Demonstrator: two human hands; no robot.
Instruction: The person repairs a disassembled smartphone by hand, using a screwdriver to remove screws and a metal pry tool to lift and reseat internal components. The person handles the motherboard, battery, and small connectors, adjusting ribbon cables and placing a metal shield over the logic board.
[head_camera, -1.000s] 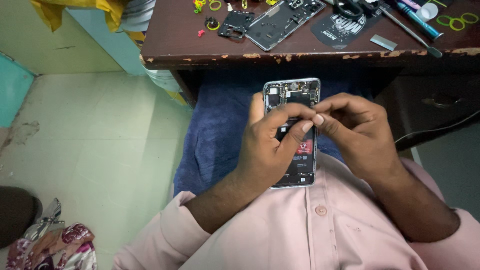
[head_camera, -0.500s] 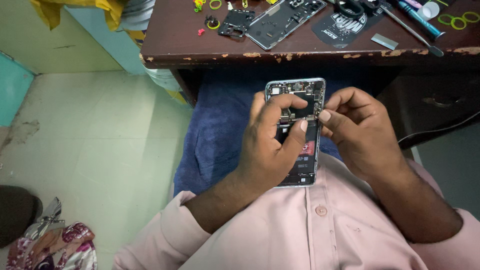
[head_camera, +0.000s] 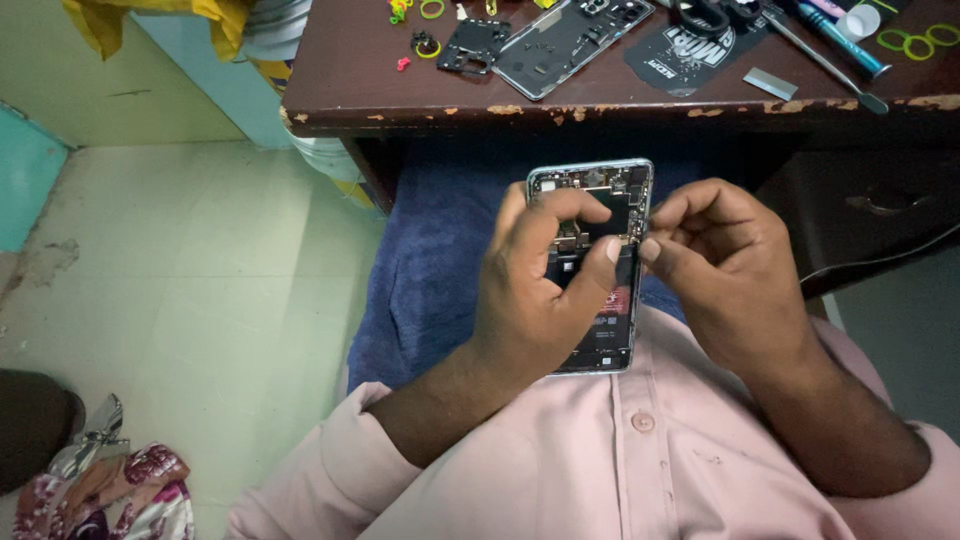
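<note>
I look down as my left hand (head_camera: 530, 300) cradles an opened phone (head_camera: 595, 265) over my lap, near the tabletop (head_camera: 620, 95) edge, fingers wrapped around its left side and thumb pressed across the exposed boards. My right hand (head_camera: 730, 280) is pinched nearly closed at the phone's right rim; whether it holds a small part I cannot tell. The phone looks light, stiff and fragile inside, best gripped by its metal frame, off the circuitry. Far on the tabletop lie a back cover (head_camera: 570, 40), a black bracket (head_camera: 472, 45) and a screwdriver (head_camera: 838, 42)
</note>
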